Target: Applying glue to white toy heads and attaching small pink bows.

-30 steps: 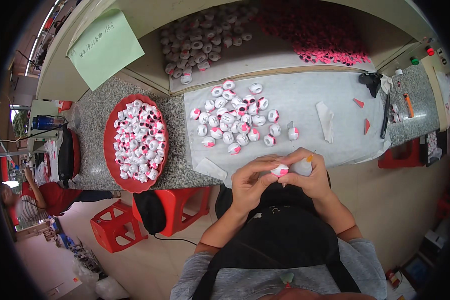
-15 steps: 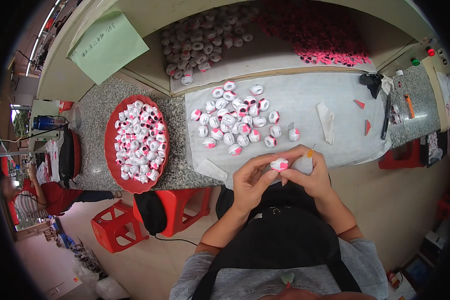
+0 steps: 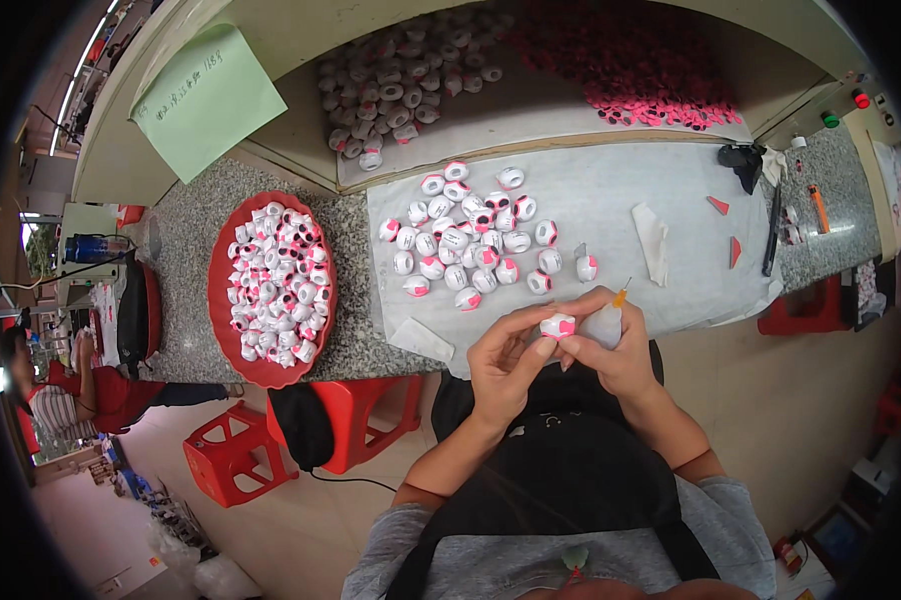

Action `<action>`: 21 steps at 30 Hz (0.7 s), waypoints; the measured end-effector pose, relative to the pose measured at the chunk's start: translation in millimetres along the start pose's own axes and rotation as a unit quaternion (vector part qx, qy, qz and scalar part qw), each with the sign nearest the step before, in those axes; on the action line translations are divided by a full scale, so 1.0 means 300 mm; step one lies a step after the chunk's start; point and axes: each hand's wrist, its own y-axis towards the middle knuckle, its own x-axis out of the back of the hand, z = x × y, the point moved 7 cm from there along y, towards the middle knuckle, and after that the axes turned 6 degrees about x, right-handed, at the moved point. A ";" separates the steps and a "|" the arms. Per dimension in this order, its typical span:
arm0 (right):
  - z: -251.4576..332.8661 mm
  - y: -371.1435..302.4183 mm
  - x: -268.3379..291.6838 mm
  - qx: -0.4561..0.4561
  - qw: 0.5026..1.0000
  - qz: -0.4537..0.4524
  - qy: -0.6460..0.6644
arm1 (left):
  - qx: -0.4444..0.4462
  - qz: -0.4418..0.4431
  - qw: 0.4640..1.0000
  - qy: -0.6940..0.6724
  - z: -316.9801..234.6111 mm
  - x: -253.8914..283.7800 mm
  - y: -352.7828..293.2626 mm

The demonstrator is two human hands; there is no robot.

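Note:
My left hand (image 3: 503, 368) is closed on a small white plastic piece (image 3: 558, 326) with a pink patch, pinched between thumb and fingers. My right hand (image 3: 628, 358) holds a translucent squeeze bottle (image 3: 604, 326) with a yellow needle tip (image 3: 621, 296) that points up and away from the piece. The right thumb and fingertips also reach the piece's side. Just beyond both hands, several similar white-and-pink pieces (image 3: 455, 238) lie grouped on a white sheet (image 3: 581, 200). One of them (image 3: 587, 268) lies apart, nearest the right hand.
A red scalloped dish (image 3: 218, 310) heaped with finished-looking pieces stands at left. Under the shelf lie more white pieces (image 3: 391, 93) and a pile of pink parts (image 3: 661, 108). A black pen-like tool (image 3: 773, 232) lies right. Red stools (image 3: 233, 455) stand below; a person (image 3: 81, 390) is at far left.
Both hands keep their hold on the piece and the bottle, with barely any shift. The view has moved slightly. At far left the other person's head and arm have moved.

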 end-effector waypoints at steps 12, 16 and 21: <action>0.016 -0.006 -0.013 -0.009 0.999 0.039 -0.011 | -0.004 0.045 0.998 -0.033 0.001 0.001 0.005; 0.016 -0.004 -0.013 -0.014 0.999 0.046 -0.006 | -0.025 0.054 0.998 -0.018 0.004 0.006 0.002; 0.028 0.006 -0.007 -0.025 0.999 0.029 -0.039 | 0.079 0.035 0.989 -0.117 0.046 0.005 0.013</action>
